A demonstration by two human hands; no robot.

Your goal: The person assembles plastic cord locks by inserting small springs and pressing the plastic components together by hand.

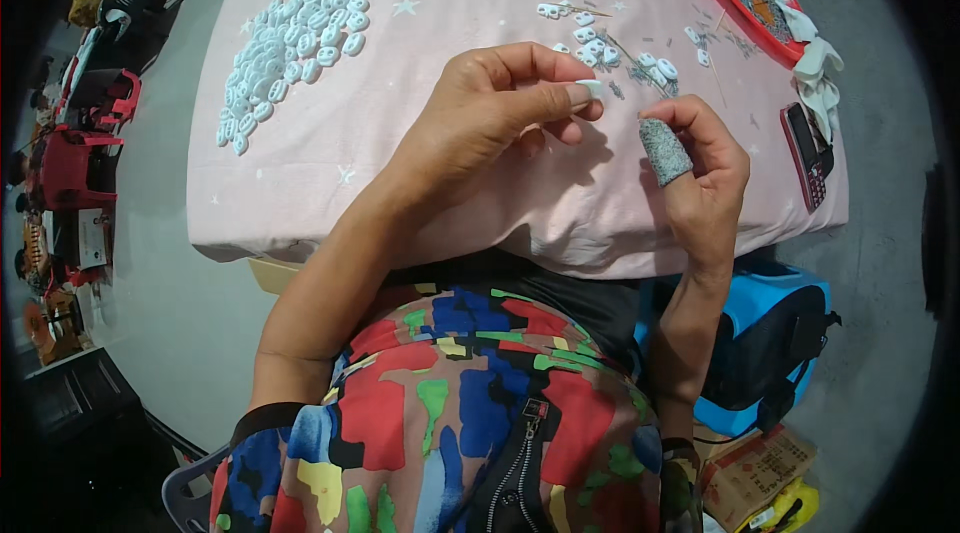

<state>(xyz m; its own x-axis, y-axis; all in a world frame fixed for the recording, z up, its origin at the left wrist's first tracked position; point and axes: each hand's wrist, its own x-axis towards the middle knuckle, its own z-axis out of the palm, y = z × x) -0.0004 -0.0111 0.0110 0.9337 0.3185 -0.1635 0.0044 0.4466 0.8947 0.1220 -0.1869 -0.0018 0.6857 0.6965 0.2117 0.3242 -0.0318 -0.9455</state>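
Observation:
My left hand (490, 113) pinches a small white plastic piece (592, 88) between thumb and fingers, above the pink tablecloth (310, 178). To its right, my right hand (708, 178) is raised with thumb and index fingertip brought together; whatever is between them is too small to make out. A grey speckled cover (665, 153) wraps the right thumb. Just beyond both hands lie several loose white pieces (598, 53), thin sticks (632, 58) and small grey bits (616, 91). A large pile of oval white pieces with slots (285, 48) spreads over the table's left side.
At the far right stands a red tray (788, 53) filled with small grey bits. A white cloth (820, 78) and a red keypad phone (803, 155) lie near the right edge. Below sit a blue and black bag (765, 333) and a cardboard box (755, 468). Red chairs (80, 173) stand left.

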